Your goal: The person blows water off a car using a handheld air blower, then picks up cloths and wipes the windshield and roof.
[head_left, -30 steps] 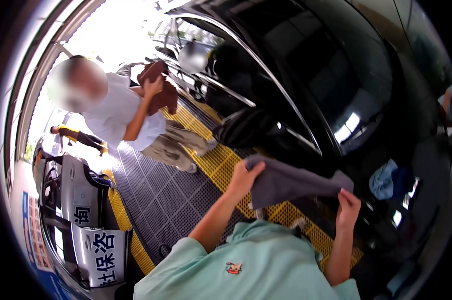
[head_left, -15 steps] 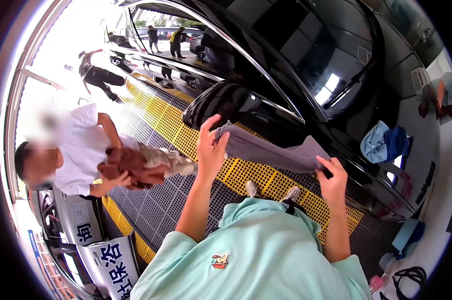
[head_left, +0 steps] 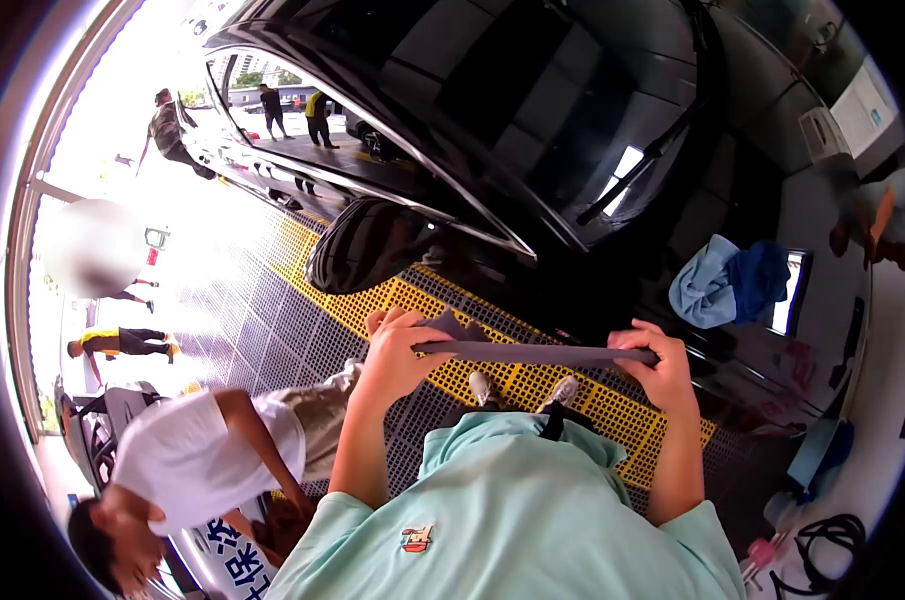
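Note:
A grey cloth [head_left: 537, 353] is stretched into a narrow band between my two hands, in front of my chest. My left hand [head_left: 400, 352] is closed on its left end, where a corner of fabric sticks up. At the other end my right hand [head_left: 662, 365] pinches the cloth between thumb and fingers. Just beyond my hands stands a black car [head_left: 572, 120]. Its side mirror [head_left: 372, 245] is nearest to my left hand. Light-blue and dark-blue cloths [head_left: 707, 285] lie bunched on the car's bonnet.
A co-worker in a white shirt [head_left: 212, 450] bends close on my left, holding a brown cloth [head_left: 282, 530]. Yellow and grey floor grating [head_left: 392, 300] runs alongside the car. A black hose [head_left: 822, 550] lies coiled at lower right. Other people stand further back.
The cloth has gone from hanging loosely to a taut, narrow band, and my hands have closed more around its ends. The co-worker has moved lower and nearer to me. My view has shifted.

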The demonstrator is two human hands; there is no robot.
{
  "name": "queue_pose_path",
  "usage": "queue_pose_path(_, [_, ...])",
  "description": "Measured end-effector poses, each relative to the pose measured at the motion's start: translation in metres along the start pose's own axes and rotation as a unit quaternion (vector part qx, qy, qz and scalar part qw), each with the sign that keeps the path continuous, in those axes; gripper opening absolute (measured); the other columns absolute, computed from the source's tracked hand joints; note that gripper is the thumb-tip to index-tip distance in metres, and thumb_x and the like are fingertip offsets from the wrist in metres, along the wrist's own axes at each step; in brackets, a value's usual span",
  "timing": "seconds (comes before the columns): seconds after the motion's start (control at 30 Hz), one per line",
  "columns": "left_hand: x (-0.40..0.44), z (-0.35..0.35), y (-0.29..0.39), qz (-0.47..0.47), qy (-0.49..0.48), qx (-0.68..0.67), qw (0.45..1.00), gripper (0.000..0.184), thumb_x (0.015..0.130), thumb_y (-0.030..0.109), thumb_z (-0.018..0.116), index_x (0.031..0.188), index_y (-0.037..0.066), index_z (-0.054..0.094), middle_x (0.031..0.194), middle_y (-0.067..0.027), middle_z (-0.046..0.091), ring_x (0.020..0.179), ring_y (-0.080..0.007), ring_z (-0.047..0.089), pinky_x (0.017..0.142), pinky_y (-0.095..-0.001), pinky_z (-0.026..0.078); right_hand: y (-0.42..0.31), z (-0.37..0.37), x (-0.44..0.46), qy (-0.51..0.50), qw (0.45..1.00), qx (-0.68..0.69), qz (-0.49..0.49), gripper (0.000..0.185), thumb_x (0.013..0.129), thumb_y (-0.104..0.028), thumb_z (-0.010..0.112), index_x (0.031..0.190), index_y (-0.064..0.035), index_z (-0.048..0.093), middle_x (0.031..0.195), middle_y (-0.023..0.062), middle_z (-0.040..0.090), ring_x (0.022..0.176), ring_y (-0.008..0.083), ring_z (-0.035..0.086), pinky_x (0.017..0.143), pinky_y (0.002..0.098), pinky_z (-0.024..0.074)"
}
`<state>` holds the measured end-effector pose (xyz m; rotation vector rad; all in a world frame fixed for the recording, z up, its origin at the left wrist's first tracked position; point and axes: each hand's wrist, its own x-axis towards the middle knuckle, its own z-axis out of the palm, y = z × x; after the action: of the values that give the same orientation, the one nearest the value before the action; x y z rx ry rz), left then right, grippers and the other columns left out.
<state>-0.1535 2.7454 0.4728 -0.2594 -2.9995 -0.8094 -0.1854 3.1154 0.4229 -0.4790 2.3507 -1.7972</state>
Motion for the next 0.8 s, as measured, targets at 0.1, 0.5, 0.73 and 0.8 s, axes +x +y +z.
queue_pose_path(0.1, [0.022, -0.003, 0.015, 0.002, 0.022, -0.047, 0.999, 0.023, 0.065, 0.025, 0.082, 0.08, 0.008, 0.074, 0.084, -0.0036, 0.057, 0.087, -0.0219, 0.053, 0.09, -0.0362, 0.033, 0.002, -0.025, 0.012, 0.032, 0.999, 0.017, 0.006, 0.016, 0.074, 0.001, 0.07, 0.089, 0.0001, 0.066, 0.074, 0.0075, 0.066, 0.072, 0.0163, 0.063, 0.105, 0.0393, 0.0413])
queue_pose_path(0.5, [0.263, -0.02, -0.027, 0.091, 0.179, 0.123, 0.972, 0.018, 0.084, 0.025, 0.068, 0.095, 0.011, 0.066, 0.113, -0.0027, 0.061, 0.111, -0.0251, 0.052, 0.097, -0.0393, 0.03, -0.025, 0.005, 0.361, 0.445, 0.778, -0.423, -0.134, 0.07, 0.077, -0.033, 0.072, 0.137, -0.0096, 0.042, 0.143, 0.0151, 0.04, 0.134, 0.0355, 0.035, 0.112, 0.0508, 0.0229])
queue_pose_path(0.73, [0.372, -0.116, -0.164, 0.148, 0.274, 0.206, 0.928, 0.02, 0.091, 0.024, 0.058, 0.107, 0.012, 0.06, 0.126, -0.0027, 0.057, 0.122, -0.0244, 0.048, 0.106, -0.042, 0.024, 0.063, 0.063, 0.43, 0.348, 0.857, -0.379, -0.031, 0.065, 0.085, -0.047, 0.06, 0.137, -0.0099, 0.047, 0.145, 0.0157, 0.04, 0.133, 0.0368, 0.036, 0.109, 0.0472, 0.0284])
queue_pose_path(0.8, [0.398, -0.136, -0.19, 0.172, 0.294, 0.216, 0.915, 0.019, 0.094, 0.023, 0.054, 0.108, 0.01, 0.059, 0.128, -0.0034, 0.057, 0.122, -0.024, 0.048, 0.106, -0.0414, 0.023, 0.071, 0.049, 0.441, 0.351, 0.837, -0.419, -0.019, 0.068, 0.085, -0.054, 0.057, 0.139, -0.0134, 0.047, 0.146, 0.0131, 0.04, 0.135, 0.0338, 0.035, 0.109, 0.0462, 0.0276])
